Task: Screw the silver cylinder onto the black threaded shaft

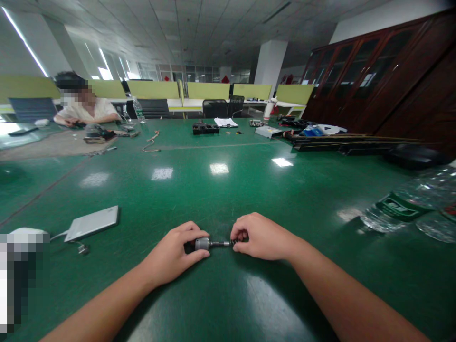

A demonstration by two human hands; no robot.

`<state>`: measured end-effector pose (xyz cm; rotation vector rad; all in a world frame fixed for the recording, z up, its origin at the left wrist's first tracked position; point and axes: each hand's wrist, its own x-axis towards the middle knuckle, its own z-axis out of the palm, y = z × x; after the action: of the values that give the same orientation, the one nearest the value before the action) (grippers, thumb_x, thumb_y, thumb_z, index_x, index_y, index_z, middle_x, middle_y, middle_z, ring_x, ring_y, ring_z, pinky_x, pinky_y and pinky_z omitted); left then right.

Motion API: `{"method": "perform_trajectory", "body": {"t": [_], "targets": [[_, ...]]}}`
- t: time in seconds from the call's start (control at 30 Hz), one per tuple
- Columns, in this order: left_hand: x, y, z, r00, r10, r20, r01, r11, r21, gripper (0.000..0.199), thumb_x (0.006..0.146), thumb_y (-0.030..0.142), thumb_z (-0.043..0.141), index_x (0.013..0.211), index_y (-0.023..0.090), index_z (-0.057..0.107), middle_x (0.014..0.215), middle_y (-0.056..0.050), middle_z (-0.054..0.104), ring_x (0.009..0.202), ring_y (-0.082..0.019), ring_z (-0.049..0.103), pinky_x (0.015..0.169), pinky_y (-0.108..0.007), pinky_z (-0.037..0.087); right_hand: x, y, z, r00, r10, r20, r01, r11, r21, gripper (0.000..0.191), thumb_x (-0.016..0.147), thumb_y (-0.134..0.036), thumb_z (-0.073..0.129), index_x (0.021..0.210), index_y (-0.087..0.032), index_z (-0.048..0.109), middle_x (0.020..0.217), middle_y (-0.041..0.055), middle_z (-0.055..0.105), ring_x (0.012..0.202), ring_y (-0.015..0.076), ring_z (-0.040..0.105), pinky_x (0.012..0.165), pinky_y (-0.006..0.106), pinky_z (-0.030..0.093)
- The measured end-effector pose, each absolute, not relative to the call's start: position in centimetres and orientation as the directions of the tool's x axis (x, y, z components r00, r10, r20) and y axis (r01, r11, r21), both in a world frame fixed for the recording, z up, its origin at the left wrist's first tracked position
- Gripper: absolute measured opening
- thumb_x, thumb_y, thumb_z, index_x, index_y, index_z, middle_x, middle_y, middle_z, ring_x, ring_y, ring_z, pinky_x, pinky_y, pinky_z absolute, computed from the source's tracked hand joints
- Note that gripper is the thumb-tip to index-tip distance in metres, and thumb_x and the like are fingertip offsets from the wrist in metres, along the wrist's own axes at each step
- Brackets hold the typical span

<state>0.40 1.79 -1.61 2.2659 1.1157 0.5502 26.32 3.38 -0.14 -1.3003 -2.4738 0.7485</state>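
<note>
My left hand (174,251) rests on the green table (199,190), thumb and fingers closed round a grey metal cylinder with a thin shaft (202,243), possibly a small motor. Its shaft lies level and points right. Just beyond the shaft's tip, my right hand (262,238) pinches a small dark ringed part (233,242), perhaps a spring. Whether that part touches the tip, I cannot tell. The fingers partly cover both pieces.
A silver power bank (93,223) with a cable lies to the left. Plastic water bottles (399,209) lie at the right. Farther back are a black tray (205,128), papers (225,122) and dark rails (331,142). Another person (87,104) sits at the far left.
</note>
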Motion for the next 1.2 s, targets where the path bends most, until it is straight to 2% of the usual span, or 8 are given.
{"method": "perform_trajectory", "body": {"t": [0.2,0.37,0.47,0.63,0.83,1.2], "targets": [[0.5,1.7,-1.5,0.575,0.809,0.123,0.586,-0.512,0.628,0.022,0.087,0.027,0.069,0.108,0.024,0.072,0.097,-0.001,0.065,0.089,-0.020,0.063,0.080,-0.029,0.049,24.7,2.9,-0.4,-0.586,0.808,0.066,0.646,0.514,-0.564,0.011,0.075,-0.019,0.073,0.085,-0.020,0.075,0.077,0.0013,0.069,0.070,0.0139,0.061,0.064,0.025,0.043],[0.5,1.8,-1.7,0.589,0.797,0.131,0.573,-0.526,0.629,0.025,0.086,0.026,0.071,0.110,0.025,0.072,0.096,-0.001,0.066,0.088,-0.019,0.063,0.078,-0.028,0.048,22.7,2.3,-1.5,-0.573,0.811,0.117,0.623,0.524,-0.581,0.019,0.078,-0.019,0.073,0.097,-0.021,0.074,0.085,0.0019,0.071,0.079,0.0152,0.062,0.075,0.026,0.045],[0.5,1.9,-1.7,0.603,0.787,0.127,0.563,-0.533,0.632,0.026,0.086,0.029,0.071,0.112,0.025,0.070,0.095,-0.002,0.065,0.088,-0.018,0.063,0.078,-0.028,0.048,22.5,2.3,-1.9,-0.566,0.811,0.148,0.606,0.531,-0.593,0.017,0.078,-0.018,0.073,0.095,-0.020,0.074,0.084,0.0020,0.070,0.079,0.0152,0.061,0.074,0.026,0.045],[0.7,1.9,-1.5,0.609,0.786,0.106,0.569,-0.527,0.631,0.021,0.094,0.030,0.059,0.111,0.023,0.070,0.098,-0.003,0.066,0.090,-0.019,0.063,0.081,-0.029,0.048,22.8,2.4,-2.0,-0.589,0.785,0.194,0.584,0.578,-0.570,0.013,0.080,-0.018,0.071,0.092,-0.019,0.073,0.082,0.0027,0.070,0.080,0.0160,0.060,0.075,0.027,0.044],[0.8,1.9,-1.5,0.609,0.787,0.102,0.580,-0.529,0.620,0.022,0.088,0.029,0.066,0.109,0.023,0.070,0.098,-0.003,0.066,0.091,-0.020,0.063,0.082,-0.030,0.049,22.9,2.4,-2.4,-0.611,0.759,0.226,0.568,0.619,-0.542,0.013,0.081,-0.019,0.069,0.093,-0.018,0.074,0.083,0.0035,0.070,0.083,0.0176,0.059,0.076,0.029,0.043],[1.0,1.7,-1.2,0.596,0.798,0.089,0.588,-0.509,0.628,0.017,0.089,0.029,0.065,0.105,0.024,0.071,0.097,-0.002,0.065,0.091,-0.019,0.063,0.082,-0.030,0.047,22.4,2.4,-2.9,-0.589,0.763,0.267,0.577,0.628,-0.522,0.010,0.081,-0.023,0.069,0.088,-0.018,0.075,0.079,0.0031,0.070,0.079,0.0171,0.058,0.076,0.029,0.043]]}}
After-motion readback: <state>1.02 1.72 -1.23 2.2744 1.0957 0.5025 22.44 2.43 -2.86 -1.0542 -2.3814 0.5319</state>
